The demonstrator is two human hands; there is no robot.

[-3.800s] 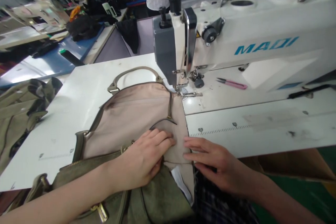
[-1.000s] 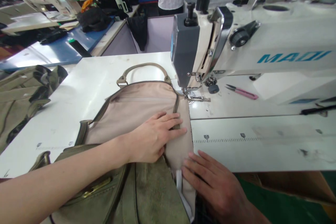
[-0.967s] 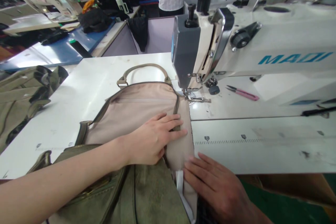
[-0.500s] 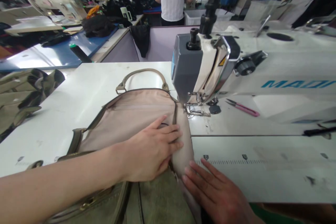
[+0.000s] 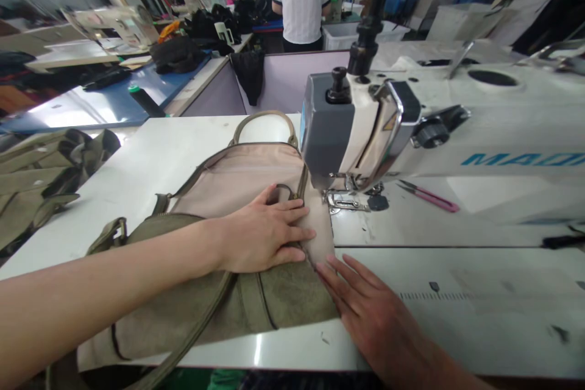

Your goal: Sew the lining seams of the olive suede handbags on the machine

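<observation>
An olive-green handbag [image 5: 292, 292] lies unzipped on the white sewing table, its pinkish-beige lining [image 5: 242, 180] turned up. My left hand [image 5: 267, 228] rests flat across the lining near the right-hand zipper edge, fingers spread. Against the bag's right edge, my right hand [image 5: 370, 304] lies with its fingers stretched out, fingertips touching the lining's border. The lining's edge runs up to the presser foot [image 5: 345, 202] of the sewing machine [image 5: 361, 128]. One curved handle [image 5: 265, 116] stands out at the far end; a strap [image 5: 192, 329] hangs toward the near table edge.
Pink-handled thread snips [image 5: 429, 196] lie right of the presser foot. More olive bag pieces [image 5: 41, 177] are piled at the left. Beyond are a blue-topped table [image 5: 91, 100] with a dark thread cone [image 5: 146, 100], and a person in a white shirt [image 5: 301, 0].
The bag has slid away from me along the machine, both hands moving with it. More of its olive side and the near table edge now show.
</observation>
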